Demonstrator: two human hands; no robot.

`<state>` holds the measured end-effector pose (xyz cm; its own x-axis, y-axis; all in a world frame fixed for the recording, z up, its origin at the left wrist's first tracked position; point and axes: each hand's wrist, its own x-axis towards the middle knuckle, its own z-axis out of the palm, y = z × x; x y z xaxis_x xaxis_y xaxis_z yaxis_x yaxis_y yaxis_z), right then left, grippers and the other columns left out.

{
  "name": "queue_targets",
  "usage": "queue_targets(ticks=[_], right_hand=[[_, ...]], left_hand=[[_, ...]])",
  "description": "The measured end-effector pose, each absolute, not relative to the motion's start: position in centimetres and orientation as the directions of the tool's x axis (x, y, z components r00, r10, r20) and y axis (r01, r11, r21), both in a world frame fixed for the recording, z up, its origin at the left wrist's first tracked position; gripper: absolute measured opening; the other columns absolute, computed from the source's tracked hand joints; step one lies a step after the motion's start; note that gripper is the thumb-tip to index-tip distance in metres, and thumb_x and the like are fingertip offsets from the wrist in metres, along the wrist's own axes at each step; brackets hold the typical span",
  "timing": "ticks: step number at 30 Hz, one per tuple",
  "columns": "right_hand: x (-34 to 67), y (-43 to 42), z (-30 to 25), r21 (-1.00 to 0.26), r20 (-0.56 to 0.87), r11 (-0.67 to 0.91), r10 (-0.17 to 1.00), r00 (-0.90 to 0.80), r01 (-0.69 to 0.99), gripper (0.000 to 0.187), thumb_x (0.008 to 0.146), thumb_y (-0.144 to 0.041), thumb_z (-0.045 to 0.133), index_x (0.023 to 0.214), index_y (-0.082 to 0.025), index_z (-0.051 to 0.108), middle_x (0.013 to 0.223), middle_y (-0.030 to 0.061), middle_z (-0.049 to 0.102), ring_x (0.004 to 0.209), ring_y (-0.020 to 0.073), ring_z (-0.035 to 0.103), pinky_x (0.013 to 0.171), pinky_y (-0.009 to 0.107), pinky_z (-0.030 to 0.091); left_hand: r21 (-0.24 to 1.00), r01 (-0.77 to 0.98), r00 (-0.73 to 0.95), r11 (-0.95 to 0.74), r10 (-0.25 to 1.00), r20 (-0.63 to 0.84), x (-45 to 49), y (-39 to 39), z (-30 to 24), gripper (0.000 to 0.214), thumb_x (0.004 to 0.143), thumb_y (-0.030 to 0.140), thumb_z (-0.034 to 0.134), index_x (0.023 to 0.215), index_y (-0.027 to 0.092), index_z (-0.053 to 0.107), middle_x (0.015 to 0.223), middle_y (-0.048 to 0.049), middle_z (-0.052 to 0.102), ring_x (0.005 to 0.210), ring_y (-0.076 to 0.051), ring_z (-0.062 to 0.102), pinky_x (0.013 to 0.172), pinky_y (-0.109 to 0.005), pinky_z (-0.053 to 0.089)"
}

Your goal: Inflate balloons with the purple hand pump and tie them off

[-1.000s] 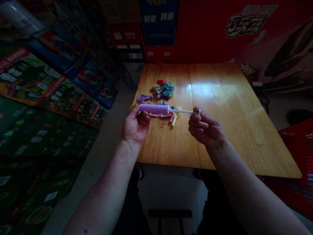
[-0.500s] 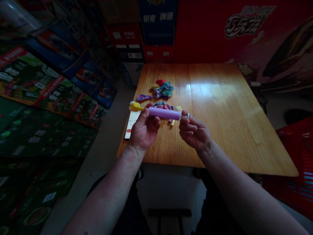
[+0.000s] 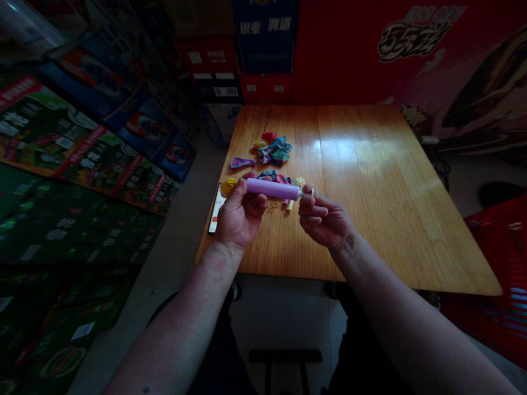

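Note:
My left hand (image 3: 240, 214) is closed round the left end of a lilac balloon pump (image 3: 272, 188), held level above the wooden table (image 3: 370, 186). A yellow balloon (image 3: 228, 185) sits on the pump's nozzle beside my left thumb. My right hand (image 3: 323, 218) is closed on the pump's white handle (image 3: 312, 192), which is pushed in against the barrel. Under the pump lie a few loose balloons (image 3: 284, 181). Farther back lies a pile of coloured uninflated balloons (image 3: 275, 149) and a single purple balloon (image 3: 242, 162).
A phone (image 3: 216, 209) lies at the table's left edge, under my left hand. Stacked printed cartons (image 3: 82, 148) line the left side. Boxes (image 3: 230, 66) and a red banner (image 3: 411, 55) stand behind the table. A red crate (image 3: 498, 258) is at the right.
My right hand has pushed the white handle into the barrel, closing the gap between my hands. The pump has shifted slightly toward me; the yellow balloon at the nozzle now shows more.

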<state>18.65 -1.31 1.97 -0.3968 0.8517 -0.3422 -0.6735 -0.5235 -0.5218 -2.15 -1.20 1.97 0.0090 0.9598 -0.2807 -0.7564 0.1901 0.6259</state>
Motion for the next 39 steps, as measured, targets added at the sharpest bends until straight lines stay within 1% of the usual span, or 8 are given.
queue_targets(ticks=[6,11,16,20,25,30,34,39], right_hand=[[20.5,-1.3,3.4,-0.595,-0.352,-0.431,0.899,-0.262,-0.679,0.020,0.101,-0.019,0.050,0.090,-0.021,0.067,0.065,-0.0088,0.051,0.045,0.0023,0.022,0.046,0.012,0.027],[18.7,-2.3,1.9,-0.558,-0.342,-0.502,0.865,-0.368,-0.661,0.002,0.094,-0.021,0.066,0.092,-0.022,0.066,0.069,-0.0080,0.056,0.047,0.0026,0.025,0.047,0.012,0.034],[18.5,-2.0,1.2,-0.462,-0.354,-0.527,0.847,-0.396,-0.713,0.006,0.093,-0.020,0.065,0.097,-0.022,0.068,0.074,-0.0069,0.061,0.048,0.0020,0.034,0.048,0.010,0.038],[18.7,-1.8,1.1,-0.528,-0.329,-0.509,0.861,-0.388,-0.680,0.006,0.094,-0.022,0.067,0.100,-0.022,0.068,0.074,-0.0073,0.063,0.049,0.0011,0.036,0.047,0.009,0.037],[18.3,-1.8,0.9,-0.581,-0.291,-0.487,0.873,-0.392,-0.653,0.002,0.094,-0.022,0.067,0.094,-0.021,0.066,0.068,-0.0089,0.057,0.045,0.0002,0.026,0.045,0.008,0.032],[19.8,-1.2,2.1,-0.620,-0.299,-0.468,0.883,-0.363,-0.629,0.005,0.095,-0.019,0.062,0.091,-0.020,0.065,0.066,-0.0091,0.053,0.046,0.0001,0.020,0.045,0.008,0.028],[21.0,-1.4,3.1,-0.583,-0.311,-0.436,0.899,-0.307,-0.685,0.013,0.098,-0.016,0.054,0.091,-0.020,0.065,0.065,-0.0100,0.050,0.045,0.0007,0.015,0.044,0.008,0.026],[19.2,-2.0,1.4,-0.499,-0.352,-0.517,0.854,-0.382,-0.695,0.006,0.094,-0.018,0.062,0.090,-0.020,0.066,0.066,-0.0086,0.053,0.045,0.0016,0.018,0.043,0.010,0.029]], left_hand=[[0.657,-0.752,-0.132,0.052,0.965,-0.228,-3.7,-0.9,2.7,0.026,0.109,0.038,0.059,0.124,0.023,0.074,0.110,-0.0062,0.081,0.062,-0.005,0.070,0.060,-0.012,0.057],[0.673,-0.726,-0.027,0.141,0.972,-0.233,-1.5,-2.2,1.7,0.024,0.107,0.038,0.062,0.118,0.021,0.074,0.112,-0.0070,0.081,0.065,-0.008,0.071,0.064,-0.017,0.060],[0.647,-0.750,-0.015,0.138,0.974,-0.225,-0.6,-2.6,1.5,0.021,0.105,0.037,0.065,0.115,0.020,0.073,0.113,-0.0071,0.081,0.067,-0.007,0.072,0.067,-0.017,0.060],[0.657,-0.741,0.010,0.142,0.980,-0.201,-1.0,-2.6,1.6,0.024,0.104,0.039,0.066,0.120,0.021,0.072,0.119,-0.0090,0.080,0.072,-0.009,0.075,0.068,-0.019,0.061],[0.660,-0.736,-0.005,0.150,0.974,-0.226,-1.0,-2.2,1.1,0.022,0.106,0.037,0.064,0.116,0.019,0.073,0.111,-0.0092,0.082,0.068,-0.009,0.074,0.066,-0.017,0.061],[0.652,-0.747,-0.057,0.131,0.964,-0.258,-2.0,-1.3,1.7,0.026,0.111,0.034,0.052,0.115,0.019,0.073,0.106,-0.0084,0.082,0.064,-0.008,0.072,0.062,-0.016,0.059],[0.688,-0.725,-0.153,0.044,0.963,-0.223,-2.7,-1.2,2.5,0.026,0.109,0.039,0.057,0.118,0.023,0.075,0.109,-0.0054,0.081,0.063,-0.006,0.070,0.062,-0.014,0.057],[0.686,-0.716,-0.030,0.128,0.976,-0.214,-0.9,-2.4,1.0,0.023,0.106,0.039,0.064,0.118,0.024,0.075,0.113,-0.0062,0.081,0.071,-0.010,0.073,0.069,-0.021,0.060]])
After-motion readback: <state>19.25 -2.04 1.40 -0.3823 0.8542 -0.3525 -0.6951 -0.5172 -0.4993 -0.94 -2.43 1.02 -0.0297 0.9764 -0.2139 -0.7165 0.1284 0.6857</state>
